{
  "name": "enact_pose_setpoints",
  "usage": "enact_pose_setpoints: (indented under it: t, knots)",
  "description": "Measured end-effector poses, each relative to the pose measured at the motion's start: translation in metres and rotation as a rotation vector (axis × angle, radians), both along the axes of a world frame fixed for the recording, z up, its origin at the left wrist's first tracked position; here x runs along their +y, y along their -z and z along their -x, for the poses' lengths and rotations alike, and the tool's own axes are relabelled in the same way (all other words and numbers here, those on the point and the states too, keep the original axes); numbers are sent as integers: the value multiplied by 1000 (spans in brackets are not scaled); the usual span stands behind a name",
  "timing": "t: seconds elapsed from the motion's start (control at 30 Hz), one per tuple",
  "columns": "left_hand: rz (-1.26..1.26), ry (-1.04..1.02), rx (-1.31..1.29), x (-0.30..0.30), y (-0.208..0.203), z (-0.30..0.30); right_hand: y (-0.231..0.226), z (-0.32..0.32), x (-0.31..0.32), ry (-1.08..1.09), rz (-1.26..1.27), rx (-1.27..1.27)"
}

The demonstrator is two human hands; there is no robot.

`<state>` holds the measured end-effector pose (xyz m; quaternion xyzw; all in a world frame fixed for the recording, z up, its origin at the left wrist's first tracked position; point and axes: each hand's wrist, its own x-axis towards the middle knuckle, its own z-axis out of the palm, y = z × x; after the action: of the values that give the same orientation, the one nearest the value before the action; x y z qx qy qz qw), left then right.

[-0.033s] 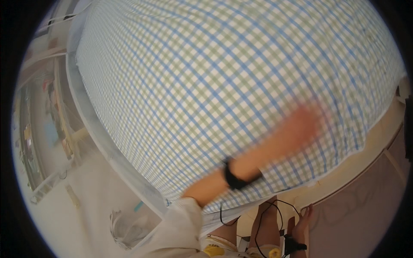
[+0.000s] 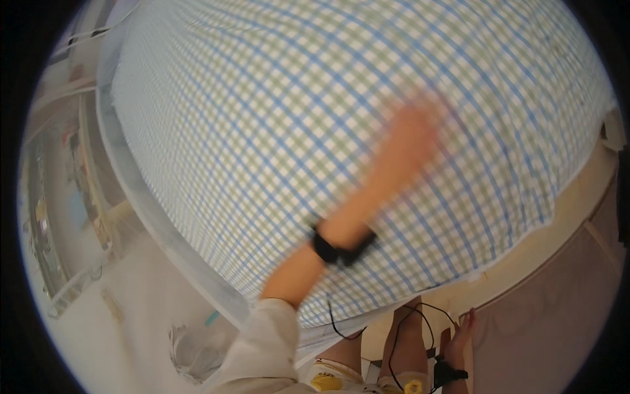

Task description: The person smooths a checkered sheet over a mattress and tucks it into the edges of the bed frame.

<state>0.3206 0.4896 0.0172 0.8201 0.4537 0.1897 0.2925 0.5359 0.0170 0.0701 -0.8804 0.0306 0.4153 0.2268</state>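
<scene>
A checked bed sheet (image 2: 282, 151) in blue, green and white spreads over a wide mattress-like surface. Across it reaches my left hand (image 2: 413, 134), low over or on the cloth; motion blurs its fingers. A black band (image 2: 338, 246) circles that wrist, below which a pale sleeve begins. At the lower right, beside my leg and off the sheet, is my right hand (image 2: 461, 338), its fingers stretched out and nothing visible in them. It wears another black band (image 2: 449, 374). A thin black cable (image 2: 394, 354) loops near my legs.
A pale border (image 2: 141, 203) runs along the sheet's left side. Beyond it stand shelves (image 2: 85, 190) with mixed items, and a crumpled clear plastic bag (image 2: 193, 354) lies lower down. Along the right runs a light wooden edge (image 2: 518, 266) with a brownish panel (image 2: 551, 315) beyond.
My left hand has swept left and farther away across the sheet, its forearm swinging with it. My right hand has hardly moved.
</scene>
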Motion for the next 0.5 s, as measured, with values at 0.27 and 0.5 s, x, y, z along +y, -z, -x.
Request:
enact_pose_setpoints:
  t: [0.27,0.5]
  knots:
    - [-104,-124,291,-34,41,-86,3,28,7,9,73,92]
    - [738,944,-493,-277,-33,-257,23,-9,-84,292,-383,308]
